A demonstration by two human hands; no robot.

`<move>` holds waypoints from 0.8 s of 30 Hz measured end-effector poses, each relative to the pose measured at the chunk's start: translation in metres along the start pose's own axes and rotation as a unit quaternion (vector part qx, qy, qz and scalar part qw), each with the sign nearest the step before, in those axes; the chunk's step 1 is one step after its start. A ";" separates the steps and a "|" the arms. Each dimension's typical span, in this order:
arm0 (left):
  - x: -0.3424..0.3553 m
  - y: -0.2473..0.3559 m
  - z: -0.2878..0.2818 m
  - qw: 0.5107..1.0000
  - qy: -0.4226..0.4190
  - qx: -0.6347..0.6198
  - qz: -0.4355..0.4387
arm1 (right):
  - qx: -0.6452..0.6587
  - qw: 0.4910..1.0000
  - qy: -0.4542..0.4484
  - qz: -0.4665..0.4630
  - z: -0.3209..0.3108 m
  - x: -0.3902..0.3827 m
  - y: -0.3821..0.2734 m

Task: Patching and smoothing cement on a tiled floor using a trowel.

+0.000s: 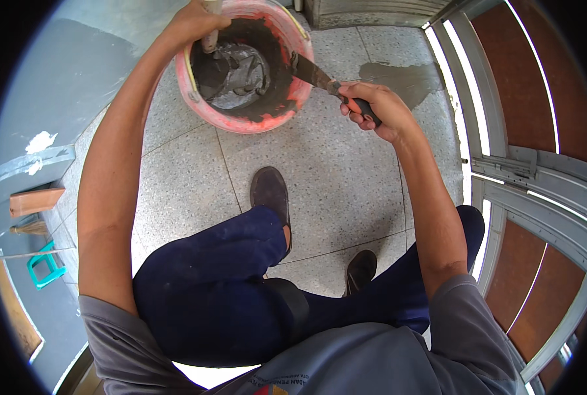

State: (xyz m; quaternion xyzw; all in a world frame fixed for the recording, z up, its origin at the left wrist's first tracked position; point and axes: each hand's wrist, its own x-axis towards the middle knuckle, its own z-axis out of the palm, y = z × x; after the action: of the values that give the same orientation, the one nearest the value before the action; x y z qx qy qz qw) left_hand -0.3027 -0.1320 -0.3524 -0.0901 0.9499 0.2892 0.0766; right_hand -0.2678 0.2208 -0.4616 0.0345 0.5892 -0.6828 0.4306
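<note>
A red bucket (254, 124) stands on the floor ahead of me, its inner wall smeared with grey mortar (244, 72). My left hand (193, 25) is closed around the pale handle of a trowel (209, 41) at the bucket's left rim. The trowel's lower end reaches down into the bucket, where mortar makes its shape hard to tell. My right hand (375, 108) grips the orange and black handle of a putty knife (314, 74). Its mortar-stained blade crosses the bucket's right rim, with the tip over the inner wall.
Wet grey mortar (402, 80) is spread on the speckled tile floor (181, 164) near the folding metal door (514, 79) on the right. At left, beyond my arm, are a green plastic stool (46, 265), a broom (30, 228) and a grey wall (69, 79). My feet are below the bucket.
</note>
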 end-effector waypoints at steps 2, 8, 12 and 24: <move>-0.002 0.013 0.001 0.998 -0.014 -0.003 0.058 | 0.020 1.000 0.007 -0.002 -0.020 -0.010 0.003; 0.003 0.000 -0.004 0.997 -0.013 0.011 0.079 | 0.043 0.992 0.101 -0.067 -0.082 -0.032 0.008; 0.007 -0.007 0.003 0.993 -0.026 -0.072 0.089 | 0.012 0.981 0.171 -0.091 -0.096 -0.035 0.026; 0.007 0.032 0.010 0.997 -0.037 -0.053 0.034 | -0.354 0.860 0.362 -0.063 -0.151 -0.050 0.156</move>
State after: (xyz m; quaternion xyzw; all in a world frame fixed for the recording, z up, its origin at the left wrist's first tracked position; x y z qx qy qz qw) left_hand -0.3160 -0.1011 -0.3446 -0.0508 0.9324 0.3447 0.0964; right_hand -0.2079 0.3846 -0.6009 0.0870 0.9064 -0.3935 0.1263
